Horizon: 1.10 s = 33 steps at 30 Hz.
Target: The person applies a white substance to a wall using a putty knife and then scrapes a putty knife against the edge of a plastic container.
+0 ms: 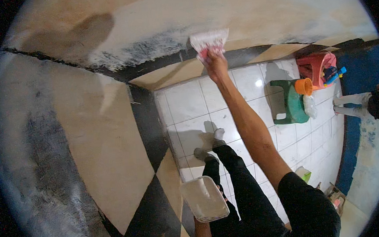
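Observation:
My right hand [217, 67] is stretched far forward, closed on a wide putty knife [209, 40] with a white-smeared blade and a reddish grip. The blade lies against the beige wall [269, 9], beside a rough dark patch [150, 49] partly covered with whitish filler. Low in front of my body, my left hand [222, 192] holds a pale rectangular tub [214, 218] from beneath, with only some fingers showing at its side. Light paste or residue coats the inside of the tub.
A second wall [107, 119] with black diamonds stands close at left. On the white tiled floor [184, 99] are a green stool [290, 105], an orange cup [303, 86], a clear plastic bag [310, 106] and a red stool [316, 65]. Another person's legs [353, 100] show at far right.

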Each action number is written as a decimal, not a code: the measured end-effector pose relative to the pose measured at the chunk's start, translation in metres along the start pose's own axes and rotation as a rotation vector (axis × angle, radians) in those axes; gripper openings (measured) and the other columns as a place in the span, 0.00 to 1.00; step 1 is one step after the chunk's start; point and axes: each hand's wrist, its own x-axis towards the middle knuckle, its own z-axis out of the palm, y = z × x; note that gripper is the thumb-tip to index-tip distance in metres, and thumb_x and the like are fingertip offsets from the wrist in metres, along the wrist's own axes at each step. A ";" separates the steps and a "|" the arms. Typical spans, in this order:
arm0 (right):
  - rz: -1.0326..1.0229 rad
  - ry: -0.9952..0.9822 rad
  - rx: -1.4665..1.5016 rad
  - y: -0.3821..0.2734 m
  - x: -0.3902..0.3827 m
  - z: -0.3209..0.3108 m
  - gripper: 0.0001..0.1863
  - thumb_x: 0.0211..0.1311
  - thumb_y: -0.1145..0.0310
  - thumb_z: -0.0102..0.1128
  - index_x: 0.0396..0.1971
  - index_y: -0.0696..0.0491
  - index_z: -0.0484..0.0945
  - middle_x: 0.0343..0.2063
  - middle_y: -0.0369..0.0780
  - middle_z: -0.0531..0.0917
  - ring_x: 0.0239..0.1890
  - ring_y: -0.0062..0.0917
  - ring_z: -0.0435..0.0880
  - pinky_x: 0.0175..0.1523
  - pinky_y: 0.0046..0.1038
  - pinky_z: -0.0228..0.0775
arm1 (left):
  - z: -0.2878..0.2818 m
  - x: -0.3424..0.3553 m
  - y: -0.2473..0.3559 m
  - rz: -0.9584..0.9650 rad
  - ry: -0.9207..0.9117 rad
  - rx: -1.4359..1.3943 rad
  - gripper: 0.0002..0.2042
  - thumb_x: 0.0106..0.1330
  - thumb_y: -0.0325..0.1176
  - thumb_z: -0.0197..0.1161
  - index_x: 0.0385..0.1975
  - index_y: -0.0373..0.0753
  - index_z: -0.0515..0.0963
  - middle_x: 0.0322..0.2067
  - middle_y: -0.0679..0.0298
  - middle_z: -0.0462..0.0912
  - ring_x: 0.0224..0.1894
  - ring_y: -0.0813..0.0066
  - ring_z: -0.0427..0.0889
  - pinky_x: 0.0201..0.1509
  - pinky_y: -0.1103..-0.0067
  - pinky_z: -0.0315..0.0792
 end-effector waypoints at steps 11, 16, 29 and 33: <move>-0.213 -0.116 0.033 -0.116 -0.018 -0.030 0.05 0.63 0.72 0.50 0.38 0.54 0.70 0.32 0.38 0.77 0.34 0.25 0.77 0.43 0.32 0.73 | 0.003 0.006 0.003 -0.063 0.023 -0.021 0.31 0.65 0.52 0.46 0.63 0.38 0.54 0.60 0.50 0.60 0.58 0.49 0.65 0.63 0.40 0.46; -0.168 0.129 -0.046 -0.127 0.052 -0.035 0.09 0.63 0.68 0.51 0.40 0.54 0.72 0.36 0.36 0.78 0.38 0.27 0.77 0.47 0.32 0.71 | 0.011 0.020 0.002 -0.107 0.098 0.129 0.29 0.67 0.50 0.44 0.62 0.38 0.55 0.59 0.50 0.63 0.58 0.48 0.66 0.62 0.40 0.50; -0.009 0.156 0.042 -0.113 -0.038 -0.088 0.10 0.63 0.69 0.52 0.43 0.52 0.71 0.36 0.36 0.77 0.38 0.24 0.76 0.45 0.29 0.69 | 0.028 0.031 -0.016 -0.153 -0.032 0.014 0.32 0.64 0.55 0.46 0.63 0.40 0.54 0.60 0.48 0.60 0.59 0.42 0.62 0.62 0.40 0.47; -0.189 -0.019 0.105 -0.150 -0.032 -0.001 0.08 0.63 0.71 0.50 0.42 0.52 0.71 0.35 0.34 0.76 0.40 0.24 0.75 0.50 0.31 0.65 | -0.001 0.016 -0.002 -0.101 0.025 0.058 0.34 0.64 0.55 0.47 0.63 0.38 0.53 0.61 0.47 0.58 0.60 0.44 0.62 0.62 0.39 0.46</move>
